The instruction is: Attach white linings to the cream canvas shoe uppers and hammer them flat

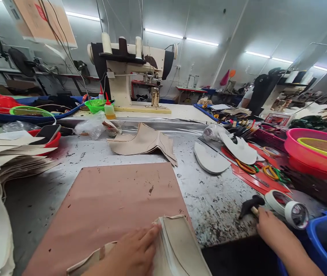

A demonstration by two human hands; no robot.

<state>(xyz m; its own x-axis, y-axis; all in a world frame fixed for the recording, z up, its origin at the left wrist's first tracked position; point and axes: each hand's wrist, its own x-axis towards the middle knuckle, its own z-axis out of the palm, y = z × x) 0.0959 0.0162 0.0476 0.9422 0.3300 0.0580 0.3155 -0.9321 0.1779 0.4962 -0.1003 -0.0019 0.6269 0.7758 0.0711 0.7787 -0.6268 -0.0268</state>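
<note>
At the near edge of the table (209,188), the left hand (134,249) lies flat on the beige sewn piece (180,234), while the right hand (271,224) grips the hammer (250,206), so the piece may slide and crease if the left presses too weakly.

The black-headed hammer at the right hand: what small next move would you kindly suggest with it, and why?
Perhaps lift the black-headed hammer towards the beige, seamed panel, since the right hand is on the hammer's pale handle and the left hand rests against the panel.
</note>
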